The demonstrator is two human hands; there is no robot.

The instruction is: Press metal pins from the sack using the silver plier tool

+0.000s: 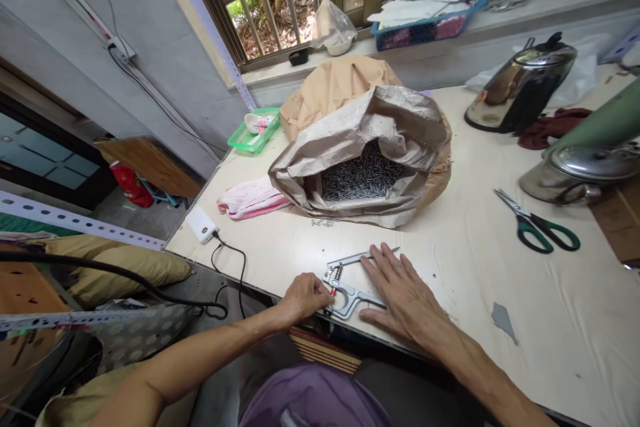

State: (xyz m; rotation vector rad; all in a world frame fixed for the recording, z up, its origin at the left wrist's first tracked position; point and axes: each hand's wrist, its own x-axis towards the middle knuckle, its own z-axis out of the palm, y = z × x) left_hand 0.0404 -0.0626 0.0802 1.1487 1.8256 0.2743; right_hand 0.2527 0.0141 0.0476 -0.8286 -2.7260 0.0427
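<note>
A grey metal plier-like hand tool [345,280] with a spring lies flat at the near edge of the pale table [450,227]. My right hand [405,290] rests open on its handles, fingers spread and pressing them down. My left hand [305,297] is closed in a pinch at the tool's jaw, on something too small to make out. Just beyond stands an open grey sack [365,160] full of small dark metal parts, with a few loose ones [324,221] on the table before it.
Green-handled scissors [537,227] lie to the right, near a metal pot with lid [580,173] and a steel kettle [520,87]. A pink cloth [250,200], a white charger with cable [203,225] and a green basket [254,130] sit at the left.
</note>
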